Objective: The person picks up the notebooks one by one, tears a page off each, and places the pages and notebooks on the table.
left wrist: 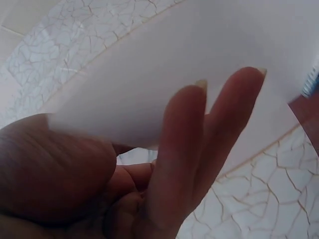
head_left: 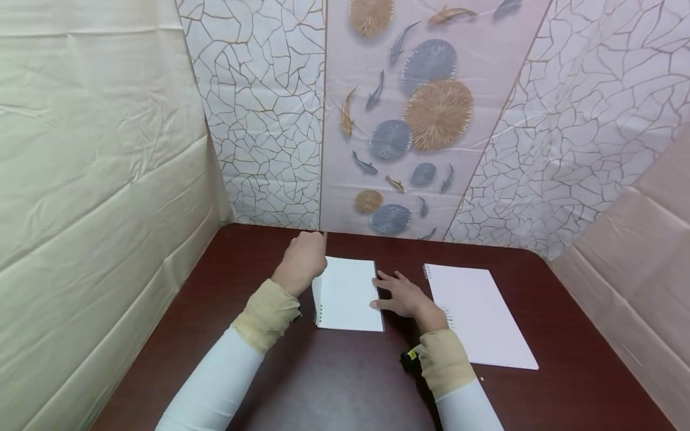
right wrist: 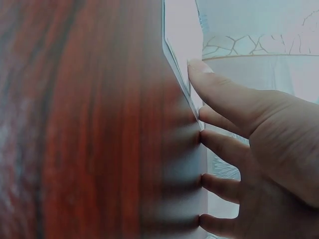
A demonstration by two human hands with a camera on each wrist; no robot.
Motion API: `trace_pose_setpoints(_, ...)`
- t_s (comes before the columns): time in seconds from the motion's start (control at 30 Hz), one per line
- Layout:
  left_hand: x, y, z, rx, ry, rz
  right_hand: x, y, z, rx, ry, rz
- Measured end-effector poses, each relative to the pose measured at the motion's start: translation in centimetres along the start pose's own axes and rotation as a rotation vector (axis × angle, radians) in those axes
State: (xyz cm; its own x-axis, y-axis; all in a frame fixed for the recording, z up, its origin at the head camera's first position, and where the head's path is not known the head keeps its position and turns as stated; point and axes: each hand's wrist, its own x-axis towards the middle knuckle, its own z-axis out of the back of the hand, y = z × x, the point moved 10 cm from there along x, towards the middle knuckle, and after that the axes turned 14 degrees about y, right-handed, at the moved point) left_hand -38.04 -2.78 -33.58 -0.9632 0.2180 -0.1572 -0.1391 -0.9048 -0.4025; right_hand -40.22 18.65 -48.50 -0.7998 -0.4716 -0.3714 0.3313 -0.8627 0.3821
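Observation:
A small spiral notebook [head_left: 351, 294] lies on the table in the head view, its wire binding along the left side. At that side my left hand [head_left: 304, 258] is raised and pinches a turned page. The left wrist view shows this page [left wrist: 134, 79] standing up, its corner between thumb and fingers, with two fingers [left wrist: 187, 144] extended along it. My right hand [head_left: 401, 294] has its fingers spread at the notebook's right edge. In the right wrist view, the thumb [right wrist: 219, 89] touches the notebook's edge and the other fingertips rest on the table.
A larger white spiral pad [head_left: 480, 314] lies to the right on the dark red table [head_left: 345, 383], close by my right forearm. Patterned sheeting [head_left: 269, 108] hangs behind the table, and pale cloth [head_left: 91, 179] covers the left side.

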Motion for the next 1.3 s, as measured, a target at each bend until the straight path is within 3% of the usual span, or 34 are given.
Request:
trace_pose_setpoints(0.27, -0.8, 4.2, 1.0, -0.001, -0.015, 0.06, 0.0, -0.3, -0.1, 0.009, 0.0, -0.012)
trace_pose_setpoints(0.6, -0.7, 10.2, -0.1, -0.107, 0.038, 0.127, 0.2, -0.4, -0.1, 0.012, 0.004, -0.031)
trace_pose_setpoints(0.97, -0.7, 14.4, -2.7, -0.149, 0.089, 0.182, 0.1, -0.4, -0.1, 0.011, -0.005, -0.019)
trace_pose_setpoints(1.3, -0.6, 16.8, -5.4, -0.173, 0.156, 0.233, 0.1, -0.2, 0.0, 0.0, -0.011, -0.01)
